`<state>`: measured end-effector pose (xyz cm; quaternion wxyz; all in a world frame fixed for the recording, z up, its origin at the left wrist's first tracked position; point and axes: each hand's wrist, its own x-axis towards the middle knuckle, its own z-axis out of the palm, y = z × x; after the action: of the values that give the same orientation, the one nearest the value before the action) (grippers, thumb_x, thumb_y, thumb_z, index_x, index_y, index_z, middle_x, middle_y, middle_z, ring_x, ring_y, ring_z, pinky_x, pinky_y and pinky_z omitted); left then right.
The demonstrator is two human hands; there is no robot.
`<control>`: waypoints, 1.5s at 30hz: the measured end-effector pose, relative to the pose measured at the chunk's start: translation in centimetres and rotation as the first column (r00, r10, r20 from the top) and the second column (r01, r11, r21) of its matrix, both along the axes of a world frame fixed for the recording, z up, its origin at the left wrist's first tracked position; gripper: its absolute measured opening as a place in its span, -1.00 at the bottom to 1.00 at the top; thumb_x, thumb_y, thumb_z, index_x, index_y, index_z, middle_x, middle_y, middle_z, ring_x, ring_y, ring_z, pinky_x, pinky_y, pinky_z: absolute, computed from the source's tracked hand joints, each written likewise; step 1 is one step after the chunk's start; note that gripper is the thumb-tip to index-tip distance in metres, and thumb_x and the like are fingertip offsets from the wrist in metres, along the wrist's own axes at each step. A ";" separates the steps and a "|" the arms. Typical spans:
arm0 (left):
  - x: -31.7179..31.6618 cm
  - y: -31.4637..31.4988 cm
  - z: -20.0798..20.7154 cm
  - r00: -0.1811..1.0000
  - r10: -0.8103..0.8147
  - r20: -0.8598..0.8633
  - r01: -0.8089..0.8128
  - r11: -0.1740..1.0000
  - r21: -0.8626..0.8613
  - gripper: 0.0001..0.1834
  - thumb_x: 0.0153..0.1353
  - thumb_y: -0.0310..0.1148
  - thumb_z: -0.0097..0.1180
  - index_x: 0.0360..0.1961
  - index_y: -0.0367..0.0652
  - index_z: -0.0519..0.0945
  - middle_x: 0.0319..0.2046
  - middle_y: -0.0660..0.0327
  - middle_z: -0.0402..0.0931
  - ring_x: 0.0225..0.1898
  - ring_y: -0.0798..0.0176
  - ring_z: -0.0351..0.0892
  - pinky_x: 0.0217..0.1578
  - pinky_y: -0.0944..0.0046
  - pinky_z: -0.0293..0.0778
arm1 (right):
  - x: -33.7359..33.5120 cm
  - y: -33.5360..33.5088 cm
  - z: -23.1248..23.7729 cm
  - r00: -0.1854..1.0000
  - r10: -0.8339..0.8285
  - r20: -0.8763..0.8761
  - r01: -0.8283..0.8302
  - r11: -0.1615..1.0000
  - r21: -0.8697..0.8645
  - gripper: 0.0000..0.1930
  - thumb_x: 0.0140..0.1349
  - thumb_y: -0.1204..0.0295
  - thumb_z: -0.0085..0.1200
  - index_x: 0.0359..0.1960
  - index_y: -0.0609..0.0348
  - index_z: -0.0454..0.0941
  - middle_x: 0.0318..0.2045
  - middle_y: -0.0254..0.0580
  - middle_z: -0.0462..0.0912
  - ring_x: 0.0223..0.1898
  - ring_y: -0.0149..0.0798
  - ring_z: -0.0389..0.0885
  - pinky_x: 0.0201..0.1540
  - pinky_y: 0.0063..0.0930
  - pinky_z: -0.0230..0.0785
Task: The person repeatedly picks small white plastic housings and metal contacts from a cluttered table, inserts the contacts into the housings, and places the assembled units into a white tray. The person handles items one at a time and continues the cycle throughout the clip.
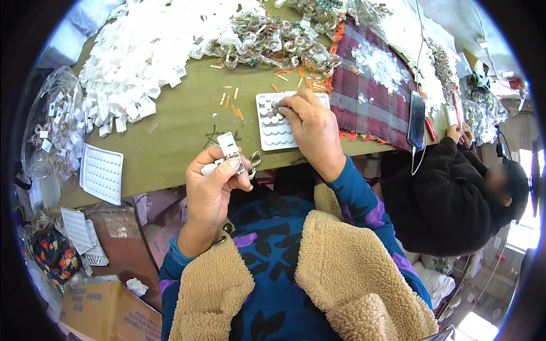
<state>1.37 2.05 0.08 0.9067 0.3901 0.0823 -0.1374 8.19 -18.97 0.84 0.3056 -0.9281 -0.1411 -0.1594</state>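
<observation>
My left hand [213,181] is closed round a small white plastic case [228,145], its lid raised and a clear part below. A loop of thin cable [255,161] hangs beside the fingers. My right hand [313,125] reaches over a white tray [276,144] with rows of round pockets. Its thumb and fingertips are pinched together among small round discs, some white and some silvery, that look like button cells [265,106]. Whatever lies between those fingertips is hidden.
White plastic cases [136,57] lie heaped at the back left, coiled cables [273,42] beside them. Small orange strips [234,110] are scattered mid-table. A plaid cloth [364,91] bears clear pieces. A phone [416,120] lies near another person [443,193] at right. An upturned tray [101,173] is left.
</observation>
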 end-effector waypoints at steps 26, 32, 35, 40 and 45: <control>-3.0 0.8 -0.5 0.996 0.068 -0.064 -0.082 0.965 -0.247 -0.80 0.31 -0.48 0.17 -0.10 -0.38 0.58 -0.34 0.11 0.65 -0.38 0.28 0.70 -0.35 0.34 0.71 | -7.5 6.0 2.5 0.868 0.472 0.154 -0.495 0.803 0.333 -0.74 0.10 0.54 0.25 -0.16 0.35 0.60 -0.23 0.08 0.55 -0.28 0.04 0.59 -0.23 -0.24 0.50; -3.7 0.8 1.4 0.999 -0.010 0.040 0.008 0.998 0.056 -0.86 0.24 -0.49 0.15 -0.21 -0.34 0.59 -0.44 0.17 0.61 -0.52 0.37 0.60 -0.51 0.43 0.56 | -7.1 4.2 3.5 0.849 0.503 -0.164 -0.221 0.617 0.755 -0.81 0.30 0.43 0.15 -0.25 0.36 0.67 -0.31 -0.11 0.61 -0.26 -0.31 0.59 -0.19 -0.50 0.43; -3.5 0.6 1.2 0.998 -0.058 0.015 0.057 0.997 0.054 -0.90 0.17 -0.54 0.21 -0.30 -0.33 0.58 -0.45 0.10 0.62 -0.57 0.32 0.63 -0.56 0.40 0.58 | -6.4 4.9 3.7 0.828 0.411 -0.382 -0.024 0.707 0.707 -0.79 0.29 0.40 0.19 -0.29 0.38 0.65 -0.46 -0.22 0.63 -0.38 -0.47 0.57 -0.36 -0.54 0.43; -3.3 0.6 -0.2 0.985 -0.172 -0.012 0.170 0.982 -0.084 -0.81 0.21 -0.44 0.28 -0.24 -0.31 0.56 -0.43 0.13 0.61 -0.60 0.41 0.53 -0.61 0.49 0.48 | -6.1 5.0 3.6 0.778 0.406 -0.480 0.024 0.743 0.668 -0.83 0.19 0.49 0.28 -0.40 0.39 0.60 -0.51 -0.24 0.63 -0.46 -0.53 0.55 -0.46 -0.56 0.42; -3.5 1.0 -0.9 0.956 -0.289 -0.051 0.227 0.839 -0.495 -0.59 0.23 -0.21 0.30 -0.09 -0.31 0.50 -0.33 0.20 0.58 -0.63 0.61 0.32 -0.67 0.61 0.27 | -5.1 3.7 3.6 0.781 0.625 0.022 -0.543 0.660 0.520 -0.79 0.02 0.47 0.37 -0.32 0.25 0.66 -0.27 -0.12 0.64 -0.29 -0.14 0.66 -0.26 -0.39 0.50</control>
<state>-2.09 3.04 -0.82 0.9415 0.1490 0.0480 -0.2984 3.10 -15.30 4.41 0.5797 -0.7305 -0.3610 -0.0092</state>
